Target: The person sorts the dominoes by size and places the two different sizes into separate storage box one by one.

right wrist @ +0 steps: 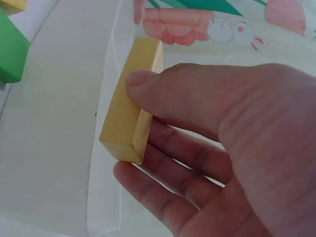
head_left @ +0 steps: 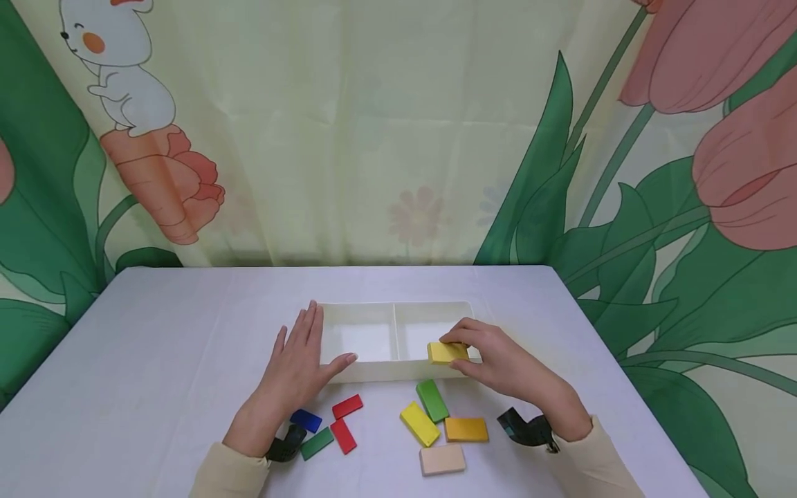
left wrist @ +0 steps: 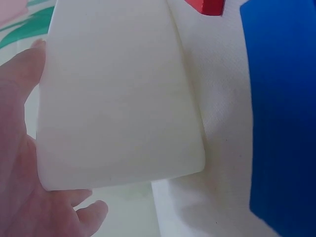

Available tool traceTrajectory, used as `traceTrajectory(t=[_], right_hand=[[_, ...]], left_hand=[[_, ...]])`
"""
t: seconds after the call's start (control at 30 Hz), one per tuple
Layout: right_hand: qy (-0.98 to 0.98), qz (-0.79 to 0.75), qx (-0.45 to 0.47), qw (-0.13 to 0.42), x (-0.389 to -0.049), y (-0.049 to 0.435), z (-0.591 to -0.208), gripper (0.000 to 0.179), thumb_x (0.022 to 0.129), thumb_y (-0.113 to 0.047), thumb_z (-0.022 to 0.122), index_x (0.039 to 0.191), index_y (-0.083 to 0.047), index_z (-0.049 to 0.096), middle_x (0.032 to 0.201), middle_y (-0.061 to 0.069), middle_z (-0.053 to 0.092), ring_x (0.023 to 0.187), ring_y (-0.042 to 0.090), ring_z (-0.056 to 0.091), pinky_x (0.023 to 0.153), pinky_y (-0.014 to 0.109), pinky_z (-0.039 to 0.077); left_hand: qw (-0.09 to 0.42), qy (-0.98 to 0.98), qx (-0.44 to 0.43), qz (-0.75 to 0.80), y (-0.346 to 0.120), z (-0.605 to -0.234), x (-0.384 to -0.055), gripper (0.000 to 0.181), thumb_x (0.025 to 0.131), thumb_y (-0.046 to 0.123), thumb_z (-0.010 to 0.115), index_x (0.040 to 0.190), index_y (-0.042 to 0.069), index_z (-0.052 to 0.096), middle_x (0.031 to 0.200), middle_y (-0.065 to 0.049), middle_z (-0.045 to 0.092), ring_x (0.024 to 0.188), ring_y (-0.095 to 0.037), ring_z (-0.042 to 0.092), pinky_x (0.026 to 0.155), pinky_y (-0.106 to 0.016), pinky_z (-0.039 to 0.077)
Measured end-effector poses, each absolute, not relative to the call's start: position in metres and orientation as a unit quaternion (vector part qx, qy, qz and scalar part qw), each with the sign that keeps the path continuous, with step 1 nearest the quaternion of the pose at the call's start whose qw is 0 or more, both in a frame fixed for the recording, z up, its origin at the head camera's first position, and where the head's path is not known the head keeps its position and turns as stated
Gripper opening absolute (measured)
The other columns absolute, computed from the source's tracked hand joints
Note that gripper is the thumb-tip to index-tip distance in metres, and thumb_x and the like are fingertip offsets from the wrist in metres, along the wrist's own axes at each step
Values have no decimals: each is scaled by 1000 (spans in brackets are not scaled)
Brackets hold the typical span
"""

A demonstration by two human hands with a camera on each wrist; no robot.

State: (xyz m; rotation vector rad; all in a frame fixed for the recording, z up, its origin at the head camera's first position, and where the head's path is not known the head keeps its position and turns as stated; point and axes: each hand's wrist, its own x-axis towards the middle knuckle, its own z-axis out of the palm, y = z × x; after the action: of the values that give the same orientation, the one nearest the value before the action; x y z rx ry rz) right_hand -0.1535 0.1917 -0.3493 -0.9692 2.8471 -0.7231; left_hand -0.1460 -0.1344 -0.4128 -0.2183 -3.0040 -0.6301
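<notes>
My right hand (head_left: 498, 356) pinches a yellow block (head_left: 443, 353) between thumb and fingers, over the near wall of a white two-compartment tray (head_left: 373, 372). In the right wrist view the thumb presses one face of that yellow block (right wrist: 129, 103), with fingers behind it. My left hand (head_left: 297, 360) rests against the tray's left end, fingers straight, thumb over the near rim. The left wrist view shows the outer wall of the tray (left wrist: 118, 98) beside the fingers. Both compartments show bare floors in the head view.
In front of the tray's left half lie a blue block (head_left: 306, 420), a dark green block (head_left: 317, 443) and two red blocks (head_left: 344, 436). To the right lie a green block (head_left: 432, 400), a yellow block (head_left: 420, 424), an orange block (head_left: 466, 429) and a pale pink block (head_left: 442, 459).
</notes>
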Motion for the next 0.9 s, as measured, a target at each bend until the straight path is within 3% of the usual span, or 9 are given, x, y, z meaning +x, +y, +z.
traceTrajectory(t=[0.43,0.9], right_hand=[[918,-243,-313,19,-174,184,-355,33,86,-9,76,117,-7,68,110,2,65,96,15,60,86,35,59],[927,-223,-300,29,-197,163,-368,29,86,-8,76,114,-3,70,106,4,67,94,16,58,83,34,58]], left_hand=[[27,-976,-71,-205,-137,-411,-148,107,88,66,59,158,0,11,166,-19,11,153,-41,13,120,-66,13],[20,-975,-68,-210,-135,-410,-147,108,87,66,59,158,1,9,167,-18,9,154,-40,11,120,-66,11]])
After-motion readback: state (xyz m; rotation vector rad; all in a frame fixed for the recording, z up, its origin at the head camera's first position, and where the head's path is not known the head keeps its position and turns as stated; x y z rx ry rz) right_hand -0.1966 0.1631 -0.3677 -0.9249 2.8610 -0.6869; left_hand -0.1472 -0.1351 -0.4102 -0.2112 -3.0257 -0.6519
